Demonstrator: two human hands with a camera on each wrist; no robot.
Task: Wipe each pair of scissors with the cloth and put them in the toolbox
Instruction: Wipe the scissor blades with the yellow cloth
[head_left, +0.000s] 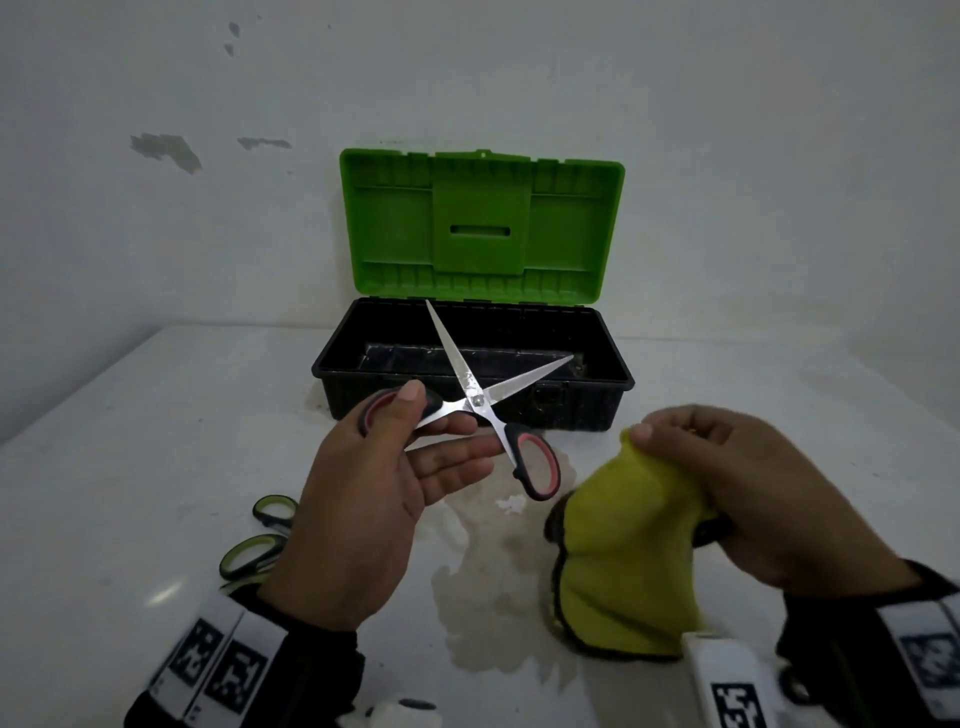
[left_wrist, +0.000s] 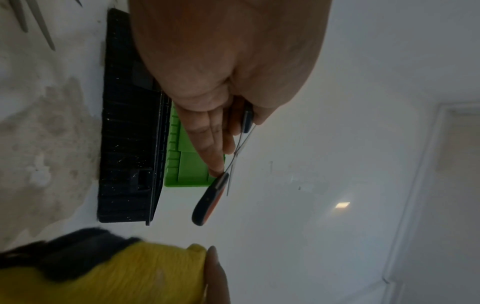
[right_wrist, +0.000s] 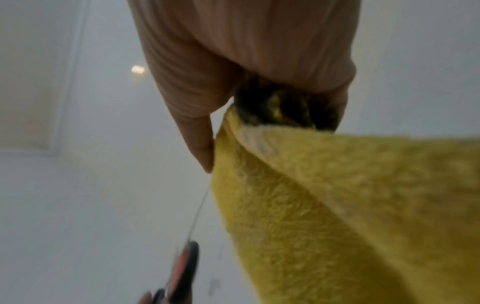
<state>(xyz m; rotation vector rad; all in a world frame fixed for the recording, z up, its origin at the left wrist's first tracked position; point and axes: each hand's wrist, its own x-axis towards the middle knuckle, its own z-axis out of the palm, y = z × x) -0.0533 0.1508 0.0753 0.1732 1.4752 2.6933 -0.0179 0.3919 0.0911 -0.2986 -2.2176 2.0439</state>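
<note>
My left hand (head_left: 387, 467) holds a pair of scissors (head_left: 480, 402) with black and red handles, thumb pressed on one handle loop and fingers stretched beneath. Its blades are spread wide above the front of the toolbox (head_left: 587, 410). The toolbox has a black base and an upright green lid (head_left: 480, 228); nothing shows in its bottom. My right hand (head_left: 727, 473) grips a yellow cloth (head_left: 623, 561) with a dark edge, held a little to the right of the scissors and apart from them. In the left wrist view the scissors (left_wrist: 207, 203) hang edge-on below my fingers (left_wrist: 207, 144). The right wrist view shows the cloth (right_wrist: 337, 195) bunched in my palm.
Two more pairs of scissors with green and black handles (head_left: 254, 556) lie on the white table (head_left: 130, 467) at the left, partly behind my left wrist. A brownish stain (head_left: 493, 587) marks the table between my hands. A white wall rises right behind the toolbox.
</note>
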